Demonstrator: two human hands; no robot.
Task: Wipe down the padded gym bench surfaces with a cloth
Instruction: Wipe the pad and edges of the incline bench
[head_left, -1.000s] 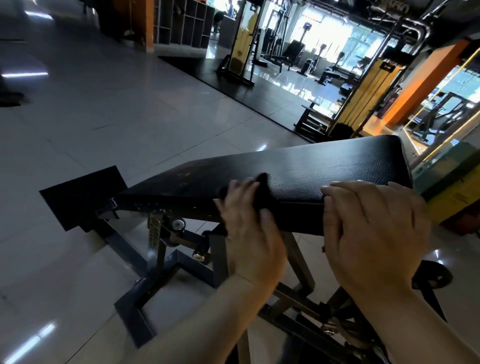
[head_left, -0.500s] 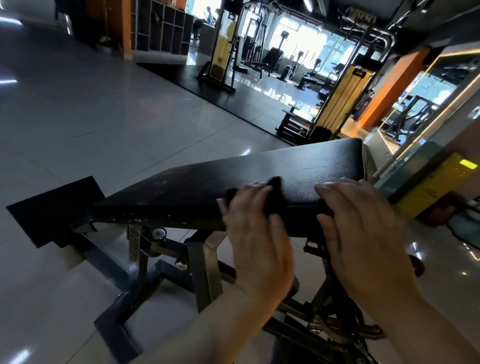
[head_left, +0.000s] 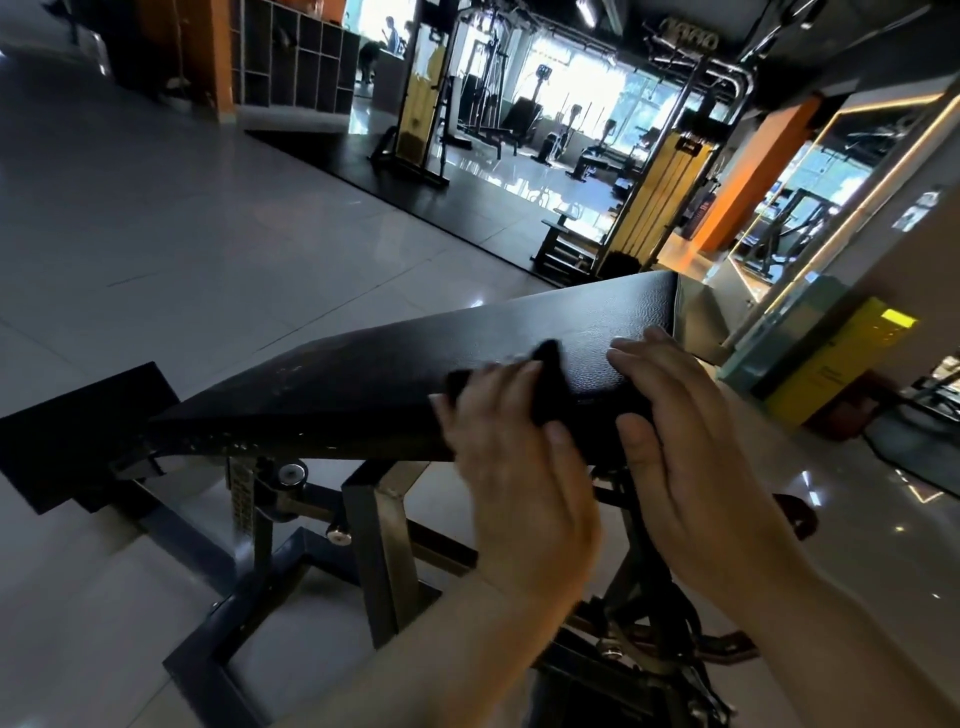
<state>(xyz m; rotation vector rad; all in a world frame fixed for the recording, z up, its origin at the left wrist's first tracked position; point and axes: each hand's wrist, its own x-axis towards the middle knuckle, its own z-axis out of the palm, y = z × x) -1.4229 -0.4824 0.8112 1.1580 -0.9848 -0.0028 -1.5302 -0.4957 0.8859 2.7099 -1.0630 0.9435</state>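
A long black padded bench pad (head_left: 395, 364) slopes up from lower left to upper right on a dark steel frame (head_left: 374, 540). A black cloth (head_left: 545, 379) lies over the pad's near edge, mostly covered by my left hand (head_left: 514, 467), whose fingers press it against the pad's side and top edge. My right hand (head_left: 670, 441) rests just to the right, fingers laid over the near edge of the pad, thumb down its side. The hand holds nothing else.
A black seat pad (head_left: 78, 431) sits lower at the left end. Glossy tiled floor surrounds the bench. A yellow weight-stack machine (head_left: 660, 202) stands beyond the far end, a yellow sign (head_left: 836, 358) at right, more gym machines in the bright background.
The view has shifted left and back, so the bench sits further left in frame. My left hand with the cloth has slid slightly along the pad's near edge; my right hand stays beside it.
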